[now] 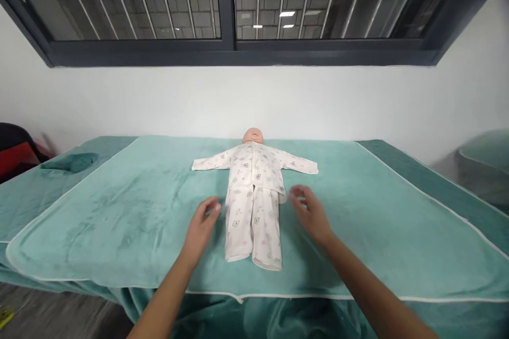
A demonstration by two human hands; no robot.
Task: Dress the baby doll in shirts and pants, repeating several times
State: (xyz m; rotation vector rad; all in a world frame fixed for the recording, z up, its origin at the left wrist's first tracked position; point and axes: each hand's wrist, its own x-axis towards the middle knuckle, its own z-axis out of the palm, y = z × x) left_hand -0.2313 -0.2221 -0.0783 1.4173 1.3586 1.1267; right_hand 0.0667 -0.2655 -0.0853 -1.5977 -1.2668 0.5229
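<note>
A baby doll lies on its back in the middle of the bed, its head toward the wall. It wears a white patterned long-sleeved top with both sleeves spread out sideways, and matching white trousers whose legs lie straight toward me. My left hand hovers just left of the trousers, fingers curved and apart, holding nothing. On the other side, my right hand is beside the top's lower hem, slightly blurred, its fingers loosely bent with nothing in them. Neither hand visibly touches the clothes.
A light green blanket with white piping covers the bed over a darker green cover. Behind stands a white wall below a dark-framed window. A red and black item sits at far left.
</note>
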